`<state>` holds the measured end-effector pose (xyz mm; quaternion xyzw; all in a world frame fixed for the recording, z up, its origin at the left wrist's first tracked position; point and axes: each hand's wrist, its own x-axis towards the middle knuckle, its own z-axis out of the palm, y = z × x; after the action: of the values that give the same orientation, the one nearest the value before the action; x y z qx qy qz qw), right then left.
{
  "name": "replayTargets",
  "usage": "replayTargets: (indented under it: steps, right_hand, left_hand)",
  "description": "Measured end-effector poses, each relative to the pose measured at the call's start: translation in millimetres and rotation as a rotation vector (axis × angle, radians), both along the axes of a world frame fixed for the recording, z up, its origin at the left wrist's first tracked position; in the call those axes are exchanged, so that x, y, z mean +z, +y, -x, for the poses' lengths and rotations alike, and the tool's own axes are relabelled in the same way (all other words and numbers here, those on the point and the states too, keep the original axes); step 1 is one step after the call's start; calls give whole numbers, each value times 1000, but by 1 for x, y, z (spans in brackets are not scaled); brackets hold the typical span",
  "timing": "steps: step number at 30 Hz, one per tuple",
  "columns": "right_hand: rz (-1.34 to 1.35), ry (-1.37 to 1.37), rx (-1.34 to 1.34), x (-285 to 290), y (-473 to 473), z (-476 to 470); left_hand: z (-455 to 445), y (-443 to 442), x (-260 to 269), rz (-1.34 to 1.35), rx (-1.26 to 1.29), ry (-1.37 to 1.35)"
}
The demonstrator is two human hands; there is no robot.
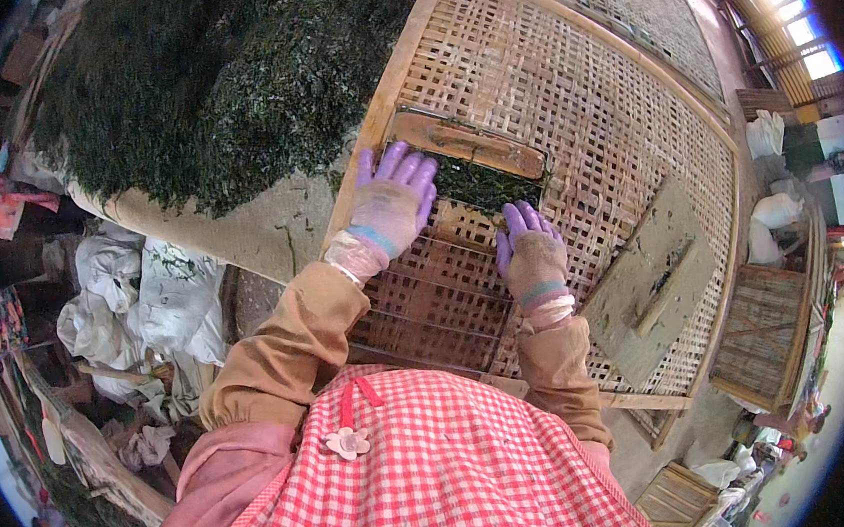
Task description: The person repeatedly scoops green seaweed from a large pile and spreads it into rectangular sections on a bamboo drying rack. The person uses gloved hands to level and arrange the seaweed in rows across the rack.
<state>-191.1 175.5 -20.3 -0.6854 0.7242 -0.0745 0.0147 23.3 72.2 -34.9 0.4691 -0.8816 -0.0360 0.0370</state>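
Observation:
A wire-divided rectangular frame (438, 277) lies on a woven bamboo tray (493, 39). Dark green shredded leaf (486, 182) fills a strip near its far end, and a worn wooden bar (468, 143) lies along that strip's far side. My left hand (395, 194), in a purple-fingered glove, rests with fingers spread at the leaf's left end. At the right end, my right hand (534, 250), gloved alike, has its fingertips by the frame's edge. Neither hand visibly grips anything; the fingertips' undersides are hidden. A flat board with a handle bar (650, 289) lies on the tray, right of my right hand.
A large heap of dark green leaf (225, 77) covers a pale surface (238, 227) at the upper left. White sacks (177, 300) stand below it. Another mesh tray (633, 4) lies beyond the wooden tray rim (581, 20). Slatted wooden racks (759, 332) stand right.

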Motion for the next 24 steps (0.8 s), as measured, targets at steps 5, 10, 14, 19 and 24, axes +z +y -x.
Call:
replayTargets:
  steps: [5, 10, 14, 19, 24]
  right_hand:
    - [90, -271, -90, 16, -10, -6]
    - [45, 1, -87, -5, 0, 3]
    - [-26, -63, -91, -15, 3, 11]
    - [53, -237, -76, -10, -3, 16]
    - [100, -299, -65, -8, 0, 19]
  left_hand:
    - [44, 7, -6, 122, 153, -17]
    - [62, 29, -4, -29, -218, 104]
    - [0, 20, -5, 111, -35, 254]
    - [-29, 5, -11, 174, 18, 77]
    - [-24, 2, 1, 148, 118, 263]
